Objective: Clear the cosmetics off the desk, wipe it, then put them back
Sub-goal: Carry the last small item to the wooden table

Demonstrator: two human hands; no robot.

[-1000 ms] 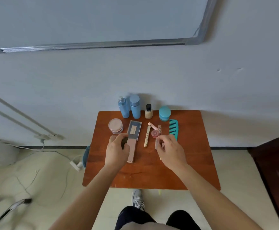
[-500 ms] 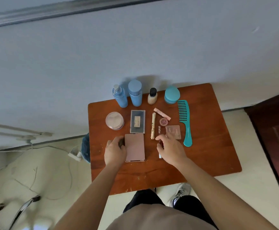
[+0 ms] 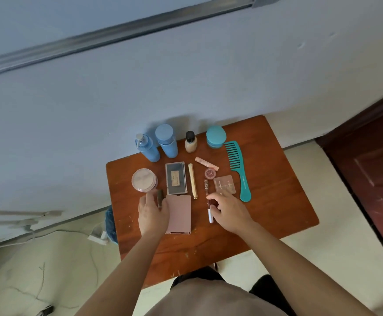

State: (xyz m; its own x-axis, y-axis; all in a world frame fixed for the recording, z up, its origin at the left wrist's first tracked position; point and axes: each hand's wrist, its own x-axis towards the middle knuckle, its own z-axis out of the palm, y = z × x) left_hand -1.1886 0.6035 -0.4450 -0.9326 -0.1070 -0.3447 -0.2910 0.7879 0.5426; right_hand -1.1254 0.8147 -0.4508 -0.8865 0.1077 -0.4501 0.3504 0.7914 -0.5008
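Nearest the camera, both forearms reached out over the wooden tabletop (image 3: 277, 201), the hands apart on either side of a closed pink palette (image 3: 179, 214). The left hand (image 3: 152, 213) rested against the palette's left edge with its fingers curled round a small dark tube (image 3: 160, 197). The right hand (image 3: 230, 213) lay over a slim lip-gloss wand with a white end (image 3: 210, 214), fingertips touching it; whether it was actually pinched could not be told.

Just beyond stood a round powder jar (image 3: 144, 180), a grey palette with a tan sticker (image 3: 175, 177), a gold tube (image 3: 192, 181), a small red pot (image 3: 210, 173), a square pink compact (image 3: 225, 184) and a pink stick (image 3: 206, 163). A teal comb (image 3: 238, 169) lay to the right. Along the wall stood a blue pump bottle (image 3: 146, 148), a blue capped bottle (image 3: 166, 141), a black-capped foundation bottle (image 3: 190, 142) and a teal jar (image 3: 216, 137).

All the cosmetics were on the tabletop, so clearing seemed barely begun. The risk lay in crowding: lifting the wand could drag the glittery tube (image 3: 206, 185) touching its far end, and a sweeping forearm could topple the upright bottles at the back. Round tubes might roll off the edge.

Print showed on the comb's handle, the compact and the red pot, all too small to read.
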